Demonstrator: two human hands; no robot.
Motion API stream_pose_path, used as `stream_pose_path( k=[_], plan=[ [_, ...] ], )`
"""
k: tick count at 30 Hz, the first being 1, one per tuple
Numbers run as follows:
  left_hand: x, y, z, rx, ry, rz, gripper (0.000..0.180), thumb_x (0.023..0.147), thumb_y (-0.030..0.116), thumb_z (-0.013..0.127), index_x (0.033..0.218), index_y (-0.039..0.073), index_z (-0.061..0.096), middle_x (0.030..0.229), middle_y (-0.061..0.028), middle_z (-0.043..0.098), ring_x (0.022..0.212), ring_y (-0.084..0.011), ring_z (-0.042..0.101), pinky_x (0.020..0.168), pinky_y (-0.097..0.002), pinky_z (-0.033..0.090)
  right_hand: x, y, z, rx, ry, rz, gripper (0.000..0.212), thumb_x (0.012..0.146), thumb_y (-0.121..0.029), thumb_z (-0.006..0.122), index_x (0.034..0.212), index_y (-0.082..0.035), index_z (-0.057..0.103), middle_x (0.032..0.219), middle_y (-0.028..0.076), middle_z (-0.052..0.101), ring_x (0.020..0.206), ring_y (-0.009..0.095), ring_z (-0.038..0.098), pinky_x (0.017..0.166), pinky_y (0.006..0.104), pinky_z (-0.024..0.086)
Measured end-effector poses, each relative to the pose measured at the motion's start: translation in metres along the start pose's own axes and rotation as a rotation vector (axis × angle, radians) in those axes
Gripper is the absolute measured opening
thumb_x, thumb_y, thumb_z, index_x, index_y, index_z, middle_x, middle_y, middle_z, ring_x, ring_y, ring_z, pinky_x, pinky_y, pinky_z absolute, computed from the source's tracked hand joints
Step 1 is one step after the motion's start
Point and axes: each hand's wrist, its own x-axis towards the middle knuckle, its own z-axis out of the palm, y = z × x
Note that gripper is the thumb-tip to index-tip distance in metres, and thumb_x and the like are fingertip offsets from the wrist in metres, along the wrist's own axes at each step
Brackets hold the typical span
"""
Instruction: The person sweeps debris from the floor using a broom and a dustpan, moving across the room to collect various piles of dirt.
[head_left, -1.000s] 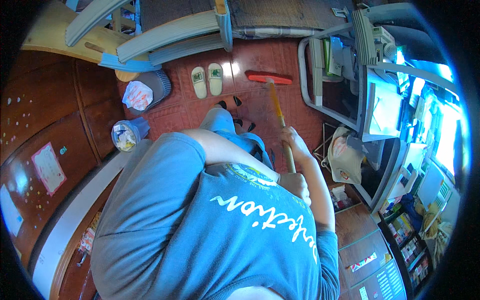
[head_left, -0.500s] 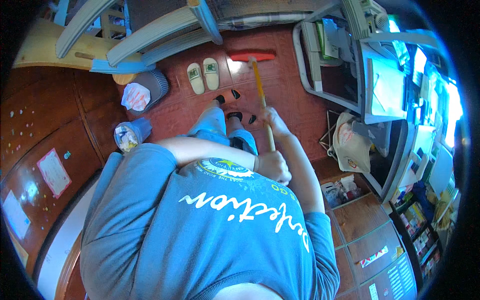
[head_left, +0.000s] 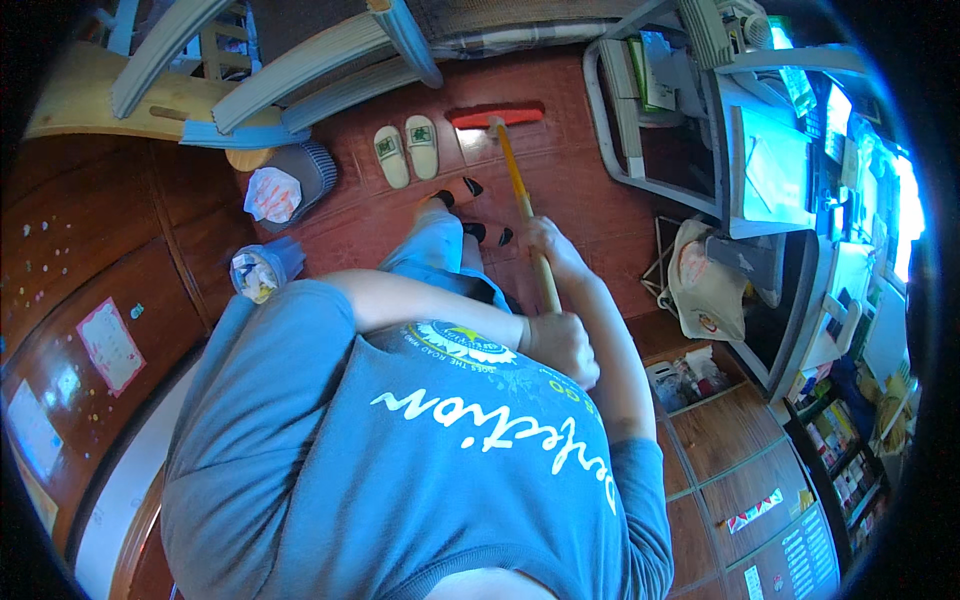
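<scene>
Both my hands grip the pole of a mop (head_left: 511, 165) with a wide red head, which lies flat on the reddish floor beyond my feet. The yellow-orange pole slants back toward my body. My left hand (head_left: 562, 347) is closed round the pole's near end, close to my shirt, with that forearm crossing my front. Farther along the pole, my right hand (head_left: 553, 248) is wrapped round it. A pair of pale slippers (head_left: 406, 153) sits to the left of the mop head.
Left of my legs stand a grey bin (head_left: 315, 172) with a white bag and a clear bin (head_left: 267, 268) of waste. Bed rails (head_left: 310, 75) line the far side. To the right are a metal-framed desk (head_left: 650, 185), a cloth bag (head_left: 703, 285) and wooden drawers (head_left: 745, 440).
The mop head has slid slightly to the left. My left hand has shifted a little right and nearer to me, and my right hand has barely moved.
</scene>
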Motion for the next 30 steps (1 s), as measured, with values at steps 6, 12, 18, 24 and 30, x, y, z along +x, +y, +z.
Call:
stream_pose_path(
  k=[6, 12, 18, 24, 30],
  plan=[
    [-0.037, -0.012, 0.008, -0.063, 0.003, -0.155, 0.019, 0.070, 0.021, 0.057, 0.055, 0.010, 0.052, 0.050, -0.0062, 0.054, 0.046, -0.0222, 0.055, 0.045, -0.0357, 0.043, 0.021, 0.001, 0.016, -0.134, -0.231, -0.028, 0.010, 0.064, -0.009, 0.060, 0.061, -0.007, 0.051, 0.072, 0.007, 0.052, 0.078, 0.028, 0.050, 0.071, 0.0353, 0.042],
    [-0.027, 0.019, 0.022, -0.284, -0.075, 0.027, 0.016, 0.072, 0.024, 0.053, 0.064, 0.010, 0.051, 0.055, -0.0059, 0.055, 0.051, -0.0229, 0.058, 0.046, -0.0369, 0.045, -0.021, -0.065, 0.011, -0.062, -0.350, 0.146, 0.009, 0.063, -0.006, 0.056, 0.070, -0.004, 0.052, 0.084, 0.011, 0.051, 0.088, 0.030, 0.047, 0.076, 0.0374, 0.041],
    [-0.037, 0.051, 0.000, -0.321, -0.153, 0.122, 0.013, 0.077, 0.020, 0.049, 0.069, 0.011, 0.054, 0.059, -0.0061, 0.057, 0.056, -0.0220, 0.059, 0.048, -0.0350, 0.046, -0.021, -0.112, 0.030, -0.133, -0.320, 0.286, 0.012, 0.059, -0.006, 0.060, 0.070, -0.002, 0.056, 0.081, 0.010, 0.055, 0.084, 0.029, 0.049, 0.075, 0.0362, 0.042],
    [-0.094, 0.064, -0.047, -0.113, -0.125, 0.110, 0.016, 0.075, 0.023, 0.049, 0.066, 0.010, 0.056, 0.059, -0.0064, 0.058, 0.054, -0.0228, 0.059, 0.049, -0.0345, 0.046, 0.016, -0.117, 0.069, -0.201, -0.137, 0.315, 0.008, 0.058, -0.008, 0.057, 0.058, -0.007, 0.049, 0.068, 0.009, 0.050, 0.077, 0.029, 0.050, 0.069, 0.0347, 0.042],
    [-0.180, 0.048, -0.066, -0.024, -0.132, 0.006, 0.018, 0.069, 0.022, 0.052, 0.057, 0.009, 0.055, 0.054, -0.0100, 0.057, 0.050, -0.0263, 0.058, 0.050, -0.0376, 0.045, 0.049, -0.059, 0.147, 0.016, 0.077, 0.573, 0.018, 0.064, -0.003, 0.059, 0.059, -0.009, 0.043, 0.063, 0.006, 0.048, 0.067, 0.027, 0.049, 0.063, 0.0343, 0.038]
  ],
)
